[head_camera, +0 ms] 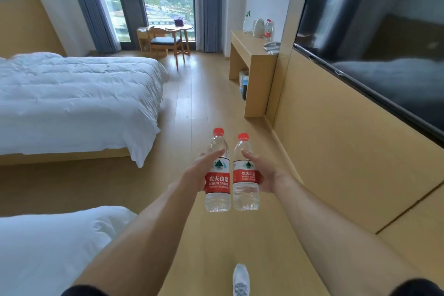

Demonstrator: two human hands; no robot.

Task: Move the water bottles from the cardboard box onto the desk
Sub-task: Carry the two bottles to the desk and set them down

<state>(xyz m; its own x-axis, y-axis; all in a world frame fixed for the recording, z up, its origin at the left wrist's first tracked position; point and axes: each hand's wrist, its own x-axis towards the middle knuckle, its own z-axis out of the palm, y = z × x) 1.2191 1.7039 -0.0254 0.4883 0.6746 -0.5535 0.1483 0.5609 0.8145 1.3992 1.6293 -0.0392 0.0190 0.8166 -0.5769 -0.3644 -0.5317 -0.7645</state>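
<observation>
Two water bottles are in the air over the wooden floor (211,94), one in each hand, well short of the worktop (249,55) that stands against the wall ahead and to the right. The left hand (195,176) is wrapped round the left bottle (217,170) at its red label, thumb laid up along the clear shoulder; the right hand (263,173) grips the right bottle (245,173) at the same band, thumb likewise up the front. Both bottles are upright, red caps on, just beside each other and not clearly touching.

They look full, so each should carry a fair weight for its size. The thin plastic wall will probably give under a hard squeeze, and the smooth label may be a little slippery — the waist at the label, where the hands are now, seems the firmest place to hold.

On the worktop, at its far end, stand more red-capped bottles (268,29) beside a white kettle (259,27); a telephone (271,45) lies nearer. The cardboard box is not in view. A bed (72,98) lies left of the worktop, across the floor.
</observation>
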